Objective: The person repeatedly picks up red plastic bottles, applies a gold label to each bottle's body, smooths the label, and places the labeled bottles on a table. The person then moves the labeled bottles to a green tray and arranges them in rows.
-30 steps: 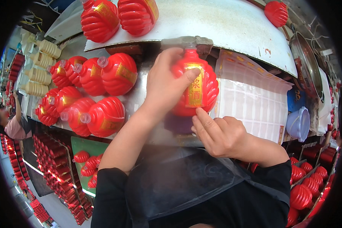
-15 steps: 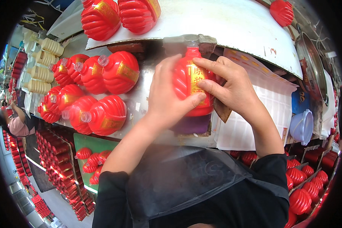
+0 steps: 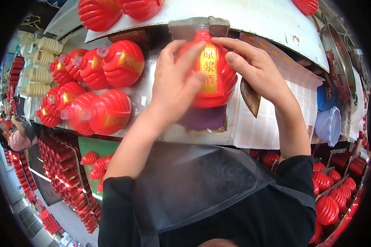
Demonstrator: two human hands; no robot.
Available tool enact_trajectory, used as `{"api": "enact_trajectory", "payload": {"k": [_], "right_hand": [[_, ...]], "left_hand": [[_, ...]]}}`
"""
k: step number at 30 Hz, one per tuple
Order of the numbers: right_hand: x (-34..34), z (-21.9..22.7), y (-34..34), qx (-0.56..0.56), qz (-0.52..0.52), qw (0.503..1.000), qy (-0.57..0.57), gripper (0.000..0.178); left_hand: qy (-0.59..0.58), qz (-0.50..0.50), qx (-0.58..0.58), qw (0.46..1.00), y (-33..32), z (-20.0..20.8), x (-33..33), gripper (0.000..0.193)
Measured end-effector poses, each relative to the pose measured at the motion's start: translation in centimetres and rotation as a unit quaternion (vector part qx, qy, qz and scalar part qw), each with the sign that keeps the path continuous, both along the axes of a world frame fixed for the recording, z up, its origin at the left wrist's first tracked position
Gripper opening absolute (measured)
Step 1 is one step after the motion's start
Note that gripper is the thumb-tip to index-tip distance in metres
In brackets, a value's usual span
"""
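A round red bottle (image 3: 189, 99) with swirled ribs and a clear neck lies or leans before me, its top toward a grey block (image 3: 181, 29). Down its front runs an upright gold label (image 3: 209, 70) with red edging. My left hand (image 3: 173, 78), partly blurred, is over the bottle's left side with fingers apart. At the right shoulder my right hand (image 3: 257, 68) stretches its forefinger toward the neck, thumb raised off the label. From under the right palm sticks a brown pointed blade (image 3: 250, 99), seemingly held by the other fingers, which are hidden.
Several labelled red bottles (image 3: 123, 64) stand or lean at left, beside cream bottles (image 3: 41, 75). A purple pad (image 3: 204, 119) lies under the bottle. White label sheets (image 3: 261, 131) cover the right side, near a pale bucket (image 3: 329, 125). A person (image 3: 19, 131) is far left.
My right thumb has come off the label, and that hand has moved right along with the brown blade. The left fingers have spread from the bottle's side toward the label. The view has shifted slightly.
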State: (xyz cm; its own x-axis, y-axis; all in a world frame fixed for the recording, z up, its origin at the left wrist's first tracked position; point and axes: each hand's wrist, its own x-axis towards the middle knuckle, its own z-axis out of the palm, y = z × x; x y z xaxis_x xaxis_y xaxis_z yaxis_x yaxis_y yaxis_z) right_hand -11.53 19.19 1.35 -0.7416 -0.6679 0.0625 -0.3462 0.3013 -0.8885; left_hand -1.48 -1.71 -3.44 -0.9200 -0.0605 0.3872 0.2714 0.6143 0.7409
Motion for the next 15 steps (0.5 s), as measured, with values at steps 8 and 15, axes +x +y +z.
{"api": "enact_trajectory", "payload": {"k": [8, 15], "right_hand": [[3.5, -0.4, 1.1, 0.061, -0.049, 0.994, 0.078, 0.073], [3.6, -0.9, 0.9, 0.102, -0.061, 0.988, 0.098, 0.074]], "left_hand": [[0.044, -0.038, -0.057, 0.997, -0.3, 0.1, 0.0, 0.049], [0.042, -0.024, -0.092, 0.995, 0.0, 0.2, 0.1, 0.050]]}}
